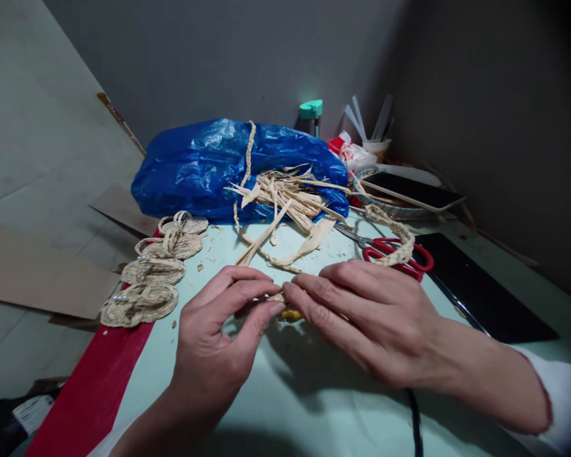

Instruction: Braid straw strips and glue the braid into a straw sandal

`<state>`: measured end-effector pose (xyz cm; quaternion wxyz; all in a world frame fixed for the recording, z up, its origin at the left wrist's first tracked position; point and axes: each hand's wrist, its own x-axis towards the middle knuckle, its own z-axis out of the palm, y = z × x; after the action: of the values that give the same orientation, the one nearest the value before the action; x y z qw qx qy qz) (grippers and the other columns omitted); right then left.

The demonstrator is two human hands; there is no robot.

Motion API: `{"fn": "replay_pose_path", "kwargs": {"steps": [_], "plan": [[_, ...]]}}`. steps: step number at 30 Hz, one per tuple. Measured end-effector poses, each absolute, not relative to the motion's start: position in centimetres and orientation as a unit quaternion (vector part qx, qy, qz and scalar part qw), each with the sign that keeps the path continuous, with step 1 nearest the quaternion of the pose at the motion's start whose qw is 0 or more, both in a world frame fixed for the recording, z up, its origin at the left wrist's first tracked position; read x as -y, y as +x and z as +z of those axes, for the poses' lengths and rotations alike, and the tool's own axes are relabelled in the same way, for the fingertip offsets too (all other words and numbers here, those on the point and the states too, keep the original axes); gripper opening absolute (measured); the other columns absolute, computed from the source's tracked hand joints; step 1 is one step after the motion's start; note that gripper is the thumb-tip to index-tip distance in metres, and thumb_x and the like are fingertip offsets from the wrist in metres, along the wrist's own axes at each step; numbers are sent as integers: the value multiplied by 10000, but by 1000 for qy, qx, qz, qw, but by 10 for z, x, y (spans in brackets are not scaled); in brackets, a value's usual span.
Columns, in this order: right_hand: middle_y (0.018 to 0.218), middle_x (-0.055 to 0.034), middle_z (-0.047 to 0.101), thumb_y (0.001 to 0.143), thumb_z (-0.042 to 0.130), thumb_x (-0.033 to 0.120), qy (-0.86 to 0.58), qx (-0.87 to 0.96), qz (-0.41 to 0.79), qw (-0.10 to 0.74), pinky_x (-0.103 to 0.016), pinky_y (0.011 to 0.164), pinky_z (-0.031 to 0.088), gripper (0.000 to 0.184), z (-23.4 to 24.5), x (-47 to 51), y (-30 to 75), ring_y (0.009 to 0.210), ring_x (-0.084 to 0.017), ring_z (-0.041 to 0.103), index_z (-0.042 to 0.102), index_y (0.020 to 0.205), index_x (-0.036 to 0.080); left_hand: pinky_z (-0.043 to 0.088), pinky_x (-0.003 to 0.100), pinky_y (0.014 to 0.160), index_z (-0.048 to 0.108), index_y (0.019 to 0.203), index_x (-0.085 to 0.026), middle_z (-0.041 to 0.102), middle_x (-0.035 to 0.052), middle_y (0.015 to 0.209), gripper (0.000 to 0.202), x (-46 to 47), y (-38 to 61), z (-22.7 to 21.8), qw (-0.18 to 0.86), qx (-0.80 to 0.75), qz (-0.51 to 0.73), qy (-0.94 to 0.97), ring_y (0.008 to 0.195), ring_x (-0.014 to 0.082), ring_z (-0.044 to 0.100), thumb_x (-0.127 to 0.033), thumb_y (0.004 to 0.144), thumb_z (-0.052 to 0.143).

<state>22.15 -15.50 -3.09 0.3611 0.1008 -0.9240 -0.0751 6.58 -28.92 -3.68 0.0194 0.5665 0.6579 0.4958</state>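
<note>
Both hands meet at the middle of the table over a small straw-coloured piece [276, 298], mostly hidden by the fingers. My left hand [221, 330] pinches its near edge between thumb and fingers. From the other side, the closed fingers of my right hand [380, 317] press on the same piece. Something yellow [292, 315] peeks out below the right fingertips; I cannot make out its kind. Just beyond the hands a plaited straw braid [285, 259] trails across the table. Red-handled scissors [400, 251] lie past my right hand, partly under a thicker braid coil [394, 231].
A blue plastic bag [190, 168] spills dried straw strips [288, 193] at the back. Several coiled straw pieces [155, 270] line the left edge. A black flat panel [485, 289] lies at right, near a basket [394, 209] with a tablet [409, 190] on it.
</note>
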Motion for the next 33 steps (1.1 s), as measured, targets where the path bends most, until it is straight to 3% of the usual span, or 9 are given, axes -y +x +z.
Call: {"fn": "replay_pose_path", "kwargs": {"steps": [9,16,21,29,33], "plan": [[975,-132,721,969,427,108,104,925,-54,361,-322,596,465,249,-37,154,219,812,-189,601,592,1138,30,502,204,754,696,744,-218,677,-15,821,113,289,65,-38,136,-671,542,488,835,118,643,-112,786,692],[800,-86,686,981,405,103,71,938,-1,340,-297,550,419,243,-35,158,215,708,-163,520,645,958,71,479,226,680,697,730,-225,642,-32,747,160,289,65,-40,54,-668,518,532,723,110,609,-71,775,695],[830,-96,666,982,419,122,57,949,26,309,-317,543,367,239,-38,156,216,733,-180,465,652,955,74,481,226,683,708,731,-215,643,-25,746,179,288,65,-39,57,-683,496,533,726,113,610,-60,804,657],[874,-83,642,922,509,116,22,967,66,243,-320,637,395,165,-38,146,218,781,-188,433,644,1016,98,515,242,774,756,771,-215,727,6,824,142,282,55,-41,146,-688,510,495,825,152,661,-153,832,644],[870,-76,650,952,498,157,1,963,47,264,-294,679,416,159,-36,141,218,799,-176,479,647,996,123,522,227,676,732,889,-205,709,-2,804,127,282,51,-40,152,-717,545,408,725,132,641,-269,865,625]]}}
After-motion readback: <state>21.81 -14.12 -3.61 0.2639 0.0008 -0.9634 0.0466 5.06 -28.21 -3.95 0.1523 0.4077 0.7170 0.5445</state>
